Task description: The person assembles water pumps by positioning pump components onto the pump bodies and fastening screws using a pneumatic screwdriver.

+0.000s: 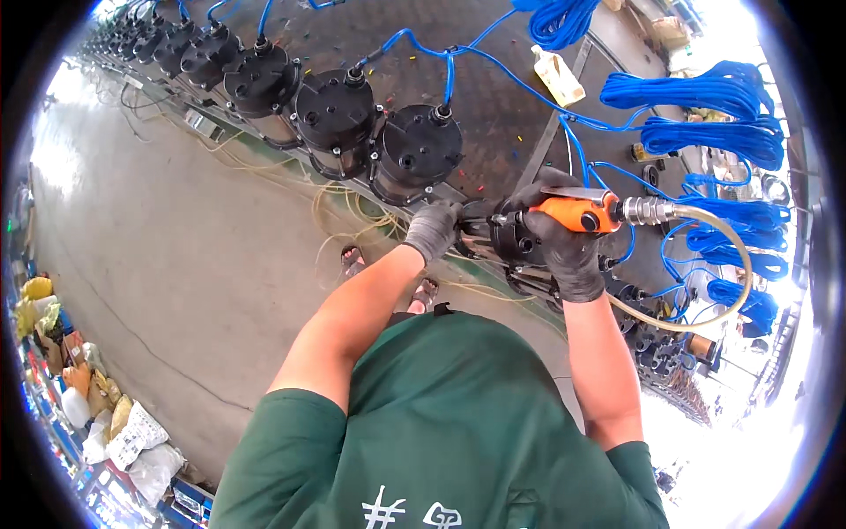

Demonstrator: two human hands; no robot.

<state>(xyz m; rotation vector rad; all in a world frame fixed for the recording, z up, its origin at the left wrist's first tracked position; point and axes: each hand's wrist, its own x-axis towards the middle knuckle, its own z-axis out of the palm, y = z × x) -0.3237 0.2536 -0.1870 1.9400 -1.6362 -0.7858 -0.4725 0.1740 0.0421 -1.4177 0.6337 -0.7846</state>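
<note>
My right hand [571,260], in a dark grey glove, is wrapped round an orange air screwdriver [577,213] with a metal lever along its top. The tool lies level, its nose pointing left toward a black cylindrical housing [513,240] at the bench edge. A clear air hose [738,256] loops from the tool's metal coupling. My left hand [434,229], also gloved, is closed at the housing's left end; its fingertips are partly hidden. Whether the bit touches a screw is too small to tell. Just beyond my left hand stands another black housing [419,145], upright with a blue cable on its lid.
Several similar black housings [335,110] line the bench edge toward the far left. Coiled blue cables [687,90] hang at the right. A pale plastic bottle [557,78] lies on the dark bench top [493,106]. Thin yellowish tubes [352,212] trail below on the floor.
</note>
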